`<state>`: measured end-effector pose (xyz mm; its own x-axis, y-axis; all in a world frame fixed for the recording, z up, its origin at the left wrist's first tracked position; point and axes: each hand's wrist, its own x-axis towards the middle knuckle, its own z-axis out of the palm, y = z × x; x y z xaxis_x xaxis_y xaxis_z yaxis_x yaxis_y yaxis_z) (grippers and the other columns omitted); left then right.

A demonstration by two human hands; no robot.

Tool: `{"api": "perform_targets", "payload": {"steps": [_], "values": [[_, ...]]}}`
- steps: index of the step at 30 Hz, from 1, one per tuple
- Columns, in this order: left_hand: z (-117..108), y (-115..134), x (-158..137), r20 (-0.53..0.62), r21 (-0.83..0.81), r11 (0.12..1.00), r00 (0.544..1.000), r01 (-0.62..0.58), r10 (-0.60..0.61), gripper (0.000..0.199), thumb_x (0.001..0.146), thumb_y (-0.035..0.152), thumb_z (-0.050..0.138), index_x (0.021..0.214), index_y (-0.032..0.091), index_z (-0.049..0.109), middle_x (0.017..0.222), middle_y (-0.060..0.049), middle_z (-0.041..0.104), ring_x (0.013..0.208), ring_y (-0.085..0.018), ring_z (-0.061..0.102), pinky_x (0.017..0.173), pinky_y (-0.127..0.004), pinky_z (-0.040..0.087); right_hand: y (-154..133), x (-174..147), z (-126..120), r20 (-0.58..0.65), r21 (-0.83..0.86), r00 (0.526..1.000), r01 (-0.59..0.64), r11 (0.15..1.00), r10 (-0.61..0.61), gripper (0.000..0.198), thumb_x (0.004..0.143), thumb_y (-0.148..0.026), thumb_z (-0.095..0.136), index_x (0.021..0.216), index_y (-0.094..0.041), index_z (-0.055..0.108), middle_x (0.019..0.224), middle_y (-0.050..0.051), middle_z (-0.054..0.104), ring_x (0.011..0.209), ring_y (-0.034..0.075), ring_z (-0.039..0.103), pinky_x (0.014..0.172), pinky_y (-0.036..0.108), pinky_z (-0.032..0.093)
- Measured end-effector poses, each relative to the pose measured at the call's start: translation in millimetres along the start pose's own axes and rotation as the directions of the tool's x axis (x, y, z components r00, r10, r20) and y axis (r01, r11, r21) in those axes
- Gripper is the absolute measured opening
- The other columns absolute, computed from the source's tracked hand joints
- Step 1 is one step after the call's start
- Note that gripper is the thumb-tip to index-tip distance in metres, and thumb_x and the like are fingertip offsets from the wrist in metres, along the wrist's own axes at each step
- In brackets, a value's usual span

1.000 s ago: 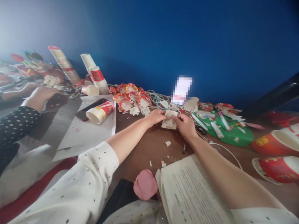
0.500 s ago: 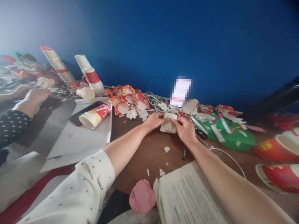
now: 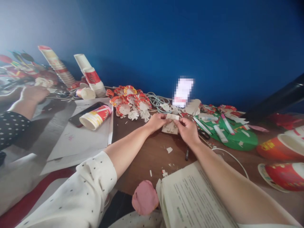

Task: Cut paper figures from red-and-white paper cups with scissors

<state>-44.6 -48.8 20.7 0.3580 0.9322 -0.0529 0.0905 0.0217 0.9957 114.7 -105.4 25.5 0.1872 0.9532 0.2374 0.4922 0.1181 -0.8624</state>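
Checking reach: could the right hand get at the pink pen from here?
Probably yes: the pen lies uncovered on the green sheet, to the right of the right hand. That hand is holding the card, though.

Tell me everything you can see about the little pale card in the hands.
The pale card, seemingly stiff paper, is roughly four-sided, with faint dark lines too small to make out. It is over the brown tabletop, pinched near its upper corners: the left hand touches its left side, the right hand its right.
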Motion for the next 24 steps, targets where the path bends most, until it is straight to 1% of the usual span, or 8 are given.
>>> {"api": "perform_targets", "payload": {"steps": [4,8,11,15,20,24], "values": [[0.2,-1.0,0.4,-0.022,0.021,1.0,1.0,-0.002,0.003,0.028,0.067,0.035,0.075,0.081,0.011,0.071,0.07,-0.001,0.066,0.063,-0.011,0.056,0.065,-0.024,0.043,-3.7,-1.6,-0.2,0.026,0.051,0.998,-0.052,0.997,0.051,0.043,0.07,-0.06,0.066,0.07,-0.017,0.062,0.053,-0.002,0.056,0.052,0.014,0.048,0.056,0.026,0.04],[-0.3,-1.4,0.4,-0.017,0.02,1.0,1.0,-0.001,0.002,0.033,0.065,0.04,0.077,0.079,0.012,0.07,0.07,-0.001,0.066,0.063,-0.011,0.056,0.065,-0.024,0.044,-5.4,-1.6,-0.3,0.037,0.074,0.996,-0.087,0.993,0.085,0.041,0.07,-0.057,0.067,0.071,-0.017,0.063,0.05,-0.003,0.053,0.051,0.013,0.048,0.055,0.026,0.04],[-2.3,-1.5,1.0,0.031,0.0,1.0,0.999,0.008,-0.008,0.033,0.065,0.041,0.078,0.081,0.012,0.07,0.069,-0.001,0.066,0.061,-0.01,0.055,0.066,-0.024,0.045,-5.1,-0.7,-0.8,0.053,0.083,0.994,-0.096,0.992,0.092,0.039,0.071,-0.056,0.067,0.072,-0.017,0.063,0.048,-0.004,0.051,0.051,0.013,0.048,0.055,0.026,0.041],[-5.6,-3.0,3.5,0.111,-0.034,0.999,0.994,0.007,-0.003,0.032,0.065,0.039,0.078,0.082,0.013,0.071,0.07,0.0,0.067,0.061,-0.01,0.056,0.069,-0.024,0.046,-4.3,0.4,-2.1,0.048,0.05,0.997,-0.07,0.996,0.067,0.038,0.071,-0.056,0.066,0.068,-0.018,0.061,0.049,-0.004,0.052,0.054,0.015,0.05,0.058,0.027,0.041],[-8.2,-7.2,7.7,0.11,0.048,0.999,0.994,-0.017,0.011,0.033,0.065,0.039,0.077,0.084,0.012,0.072,0.072,-0.002,0.067,0.064,-0.011,0.056,0.068,-0.025,0.044,-4.3,0.8,-4.6,0.063,-0.016,0.996,-0.056,0.998,0.057,0.036,0.072,-0.053,0.064,0.071,-0.017,0.065,0.052,-0.002,0.055,0.059,0.017,0.054,0.062,0.029,0.043],[-9.6,-8.0,8.7,0.103,0.115,0.993,0.995,-0.019,0.008,0.034,0.064,0.039,0.077,0.084,0.012,0.072,0.074,-0.003,0.067,0.066,-0.013,0.056,0.068,-0.026,0.043,-2.3,1.7,-4.1,0.089,-0.01,0.993,-0.078,0.997,0.078,0.031,0.072,-0.047,0.065,0.076,-0.017,0.067,0.057,-0.001,0.06,0.063,0.018,0.059,0.064,0.029,0.045]]}}
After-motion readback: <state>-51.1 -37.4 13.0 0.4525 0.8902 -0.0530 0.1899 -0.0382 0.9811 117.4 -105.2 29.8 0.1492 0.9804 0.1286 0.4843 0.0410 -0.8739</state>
